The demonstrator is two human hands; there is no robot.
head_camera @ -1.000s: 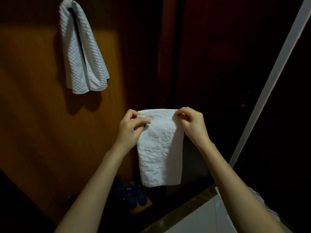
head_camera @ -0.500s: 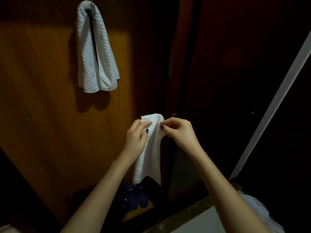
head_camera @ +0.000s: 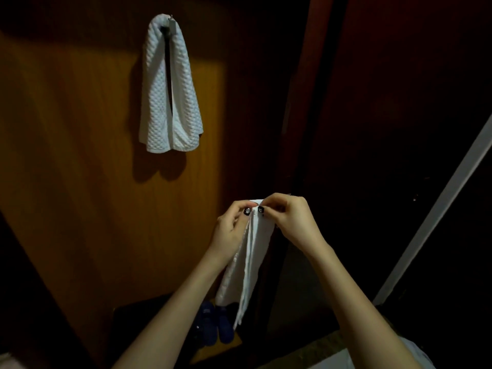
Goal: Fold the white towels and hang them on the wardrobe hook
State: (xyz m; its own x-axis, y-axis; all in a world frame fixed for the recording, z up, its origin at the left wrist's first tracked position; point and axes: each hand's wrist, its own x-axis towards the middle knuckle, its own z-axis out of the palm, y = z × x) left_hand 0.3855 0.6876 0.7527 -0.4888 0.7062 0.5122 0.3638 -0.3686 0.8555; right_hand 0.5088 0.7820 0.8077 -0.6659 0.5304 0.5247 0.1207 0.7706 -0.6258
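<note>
1. White terry cloth fills the lower middle of the frame: a small towel (head_camera: 250,262) hangs there, doubled lengthwise into a narrow strip with its layered edges turned toward the camera.
2. The left hand (head_camera: 231,230) pinches the towel's top edge from the left, and the right hand (head_camera: 290,222) pinches the same edge from the right. Both are closed on the cloth, with their thumbs almost meeting.
3. Holding the top corners together likely keeps the layers lined up, while the towel's own weight pulls the strip straight.
4. In the upper left of the frame, a second towel (head_camera: 170,94) with a waffle texture is draped over the hook (head_camera: 171,21) on the wooden wardrobe panel (head_camera: 80,155). Its two ends hang about level, which probably balances it there.
5. One towel looks finished, and the held one seems near the end of its folding.
6. The next move would carry it up and left to the hook. That hook is already loaded, so there is little room and the hung towel could be nudged off.
7. Blue slippers (head_camera: 213,323) sit on the floor at the bottom of the frame, just below the strip's lower end.
</note>
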